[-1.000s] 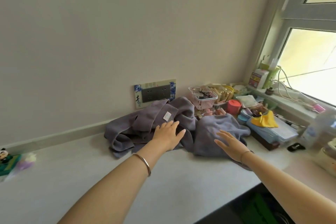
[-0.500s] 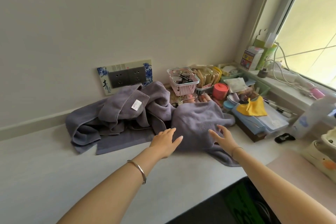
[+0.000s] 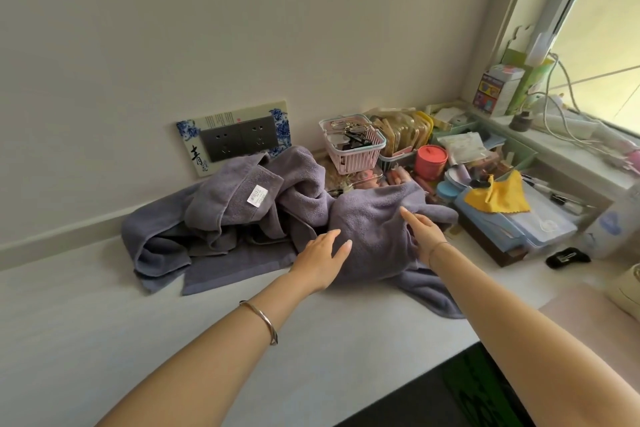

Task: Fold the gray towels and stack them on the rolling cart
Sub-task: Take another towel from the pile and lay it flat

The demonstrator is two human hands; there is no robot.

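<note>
Two gray towels lie crumpled on the white table (image 3: 104,340), against the wall in the middle of the frame. The tagged towel (image 3: 225,218) sprawls at centre left. Its long axis runs roughly left to right, one folded corner is turned up with a white tag facing the camera, and a flat strip lies along its lower edge. The second towel (image 3: 374,218) is bunched just right of it and touches it. It runs from the upper centre down toward the lower right, where a loose tail trails near the table's front edge. Both hands are flat and hold nothing. The left hand (image 3: 323,253) has straight fingers lying at the second towel's lower left edge, pointing right. The right hand (image 3: 424,232) rests palm down on the towel's middle, fingers pointing to the upper left. A bracelet (image 3: 263,321) circles the left wrist. Behind the towels are a socket plate (image 3: 235,137) on the wall, a pink basket (image 3: 351,146) and a red jar (image 3: 430,161). A yellow cloth (image 3: 498,194) lies at centre right.
</note>
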